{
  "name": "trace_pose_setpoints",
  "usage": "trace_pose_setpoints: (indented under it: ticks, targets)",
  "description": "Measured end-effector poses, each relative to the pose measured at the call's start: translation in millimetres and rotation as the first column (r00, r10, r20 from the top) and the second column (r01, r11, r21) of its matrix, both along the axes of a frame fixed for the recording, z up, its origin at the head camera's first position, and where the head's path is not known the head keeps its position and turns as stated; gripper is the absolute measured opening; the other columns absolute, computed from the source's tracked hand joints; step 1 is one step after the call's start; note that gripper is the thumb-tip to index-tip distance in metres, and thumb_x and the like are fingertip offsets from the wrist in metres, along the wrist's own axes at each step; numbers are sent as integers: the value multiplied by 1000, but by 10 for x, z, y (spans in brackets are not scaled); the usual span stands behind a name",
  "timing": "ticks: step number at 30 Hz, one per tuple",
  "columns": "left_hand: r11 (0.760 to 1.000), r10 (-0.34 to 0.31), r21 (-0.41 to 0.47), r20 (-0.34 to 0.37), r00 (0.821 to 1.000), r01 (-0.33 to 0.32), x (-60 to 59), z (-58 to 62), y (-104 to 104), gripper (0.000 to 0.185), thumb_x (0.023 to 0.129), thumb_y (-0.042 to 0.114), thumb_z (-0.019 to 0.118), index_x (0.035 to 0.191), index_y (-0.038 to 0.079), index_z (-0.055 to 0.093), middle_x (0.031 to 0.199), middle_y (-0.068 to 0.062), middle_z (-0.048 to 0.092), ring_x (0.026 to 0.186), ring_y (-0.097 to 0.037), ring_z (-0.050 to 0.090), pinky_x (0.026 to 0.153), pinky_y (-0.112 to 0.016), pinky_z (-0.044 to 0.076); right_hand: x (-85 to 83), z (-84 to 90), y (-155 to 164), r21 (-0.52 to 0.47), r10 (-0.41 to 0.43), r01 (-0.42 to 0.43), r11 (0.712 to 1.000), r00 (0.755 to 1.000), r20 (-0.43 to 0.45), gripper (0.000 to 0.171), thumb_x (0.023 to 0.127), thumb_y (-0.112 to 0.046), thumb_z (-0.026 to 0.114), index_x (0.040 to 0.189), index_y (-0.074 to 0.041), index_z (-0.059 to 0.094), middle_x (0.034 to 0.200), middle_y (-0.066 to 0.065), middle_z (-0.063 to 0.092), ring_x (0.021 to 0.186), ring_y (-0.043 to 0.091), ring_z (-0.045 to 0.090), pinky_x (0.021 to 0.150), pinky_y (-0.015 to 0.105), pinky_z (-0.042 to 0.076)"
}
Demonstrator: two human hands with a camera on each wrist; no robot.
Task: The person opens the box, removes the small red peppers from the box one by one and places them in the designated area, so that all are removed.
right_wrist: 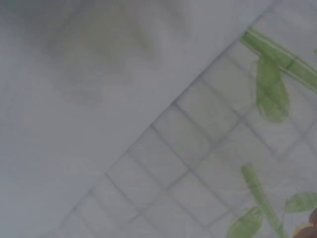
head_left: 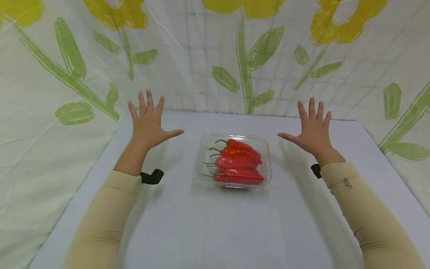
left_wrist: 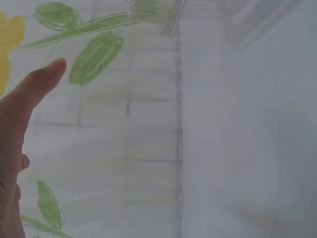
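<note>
A clear plastic clamshell box (head_left: 199, 164) sits on the white table with several red peppers (head_left: 236, 162) inside, their green stems pointing left. My left hand (head_left: 147, 125) is held up to the left of the box, fingers spread and thumb toward it, holding nothing. On the other side my right hand (head_left: 312, 132) is raised the same way, also with nothing in it. In the left wrist view the left thumb (left_wrist: 42, 82) shows at the left, and part of the clear box (left_wrist: 153, 11) at the top. Only a sliver of the right hand (right_wrist: 308, 230) shows in the right wrist view.
The white table (head_left: 235, 228) reaches back to a hanging plastic sheet (head_left: 188, 82) printed with yellow flowers and green leaves. The sheet also runs along the left and right sides. A black wrist device (head_left: 152, 177) sticks out below the left hand.
</note>
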State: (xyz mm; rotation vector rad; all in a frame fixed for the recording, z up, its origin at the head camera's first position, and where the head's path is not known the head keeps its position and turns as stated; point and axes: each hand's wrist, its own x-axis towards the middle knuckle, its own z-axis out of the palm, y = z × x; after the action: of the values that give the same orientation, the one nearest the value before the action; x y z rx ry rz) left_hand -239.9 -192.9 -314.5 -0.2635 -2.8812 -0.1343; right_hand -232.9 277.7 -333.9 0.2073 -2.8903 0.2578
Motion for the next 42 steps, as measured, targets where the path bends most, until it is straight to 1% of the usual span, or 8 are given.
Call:
trace_pose_setpoints:
  ticks: [9, 14, 17, 25, 28, 32, 36, 42]
  targets:
    - [968, -19, 252, 101, 995, -7, 326, -134, 13, 119, 71, 72, 59, 150, 11, -5, 154, -16, -19, 142, -37, -17, 111, -64, -11, 264, -122, -41, -177, 0, 4, 984, 1000, 24, 112, 75, -62, 64, 150, -16, -5, 154, 8, -23, 139, 34, -26, 109, 66, -12]
    - [902, -43, 430, 164, 985, -33, 497, -208, 63, 118, 73, 68, 61, 149, 12, -11, 156, -12, -15, 144, -34, -11, 114, -58, -8, 412, -229, -90, -278, 45, -24, 960, 997, 70, 101, 83, -54, 59, 150, -8, -2, 153, 16, -21, 138, 42, -23, 106, 69, -11]
    - [822, -79, 566, 220, 972, -62, 600, -258, 68, 111, 78, 61, 61, 149, 16, -10, 157, -7, -12, 145, -30, -8, 116, -57, 0, 507, -284, -123, -396, 117, -58, 916, 985, 129, 88, 92, -46, 51, 149, -3, -1, 152, 20, -22, 137, 43, -26, 105, 70, -13]
    - [489, -185, 865, 230, 955, -114, 865, -426, 126, 77, 91, 32, 58, 149, 6, 15, 156, -10, 18, 144, -26, 18, 117, -45, 19, 809, -310, -245, -701, 236, 71, 710, 913, 332, 76, 96, -30, 49, 151, -11, 0, 155, 5, -19, 142, 29, -20, 112, 63, -3]
    - [397, -201, 906, 239, 950, -144, 963, -464, 186, 68, 93, 27, 56, 148, 5, 22, 154, -10, 25, 142, -23, 25, 116, -40, 24, 916, -343, -305, -810, 277, 134, 570, 898, 343, 77, 94, -23, 54, 150, -8, 4, 157, 7, -9, 144, 29, -11, 115, 57, 3]
    - [309, -219, 930, 271, 938, -197, 1086, -518, 271, 61, 95, 23, 52, 147, 4, 25, 153, -8, 28, 142, -20, 26, 116, -39, 25, 1053, -391, -387, -906, 322, 222, 360, 882, 344, 73, 94, -17, 53, 150, -4, 7, 158, 10, -1, 145, 28, -5, 117, 52, 6]
    - [236, -228, 945, 282, 932, -228, 1170, -594, 369, 58, 96, 18, 50, 147, 4, 25, 153, -6, 28, 142, -18, 24, 117, -38, 22, 1160, -430, -493, -944, 344, 262, 201, 884, 318, 66, 96, -10, 47, 149, -2, 7, 158, 12, 2, 146, 28, -2, 117, 48, 6]
    - [187, -232, 952, 282, 931, -241, 1249, -690, 503, 58, 96, 14, 49, 147, 4, 23, 154, -7, 25, 143, -18, 23, 117, -39, 21, 1321, -528, -663, -952, 344, 294, 84, 888, 305, 63, 97, -4, 38, 150, -5, 6, 159, 9, 1, 146, 25, -1, 118, 42, 7]
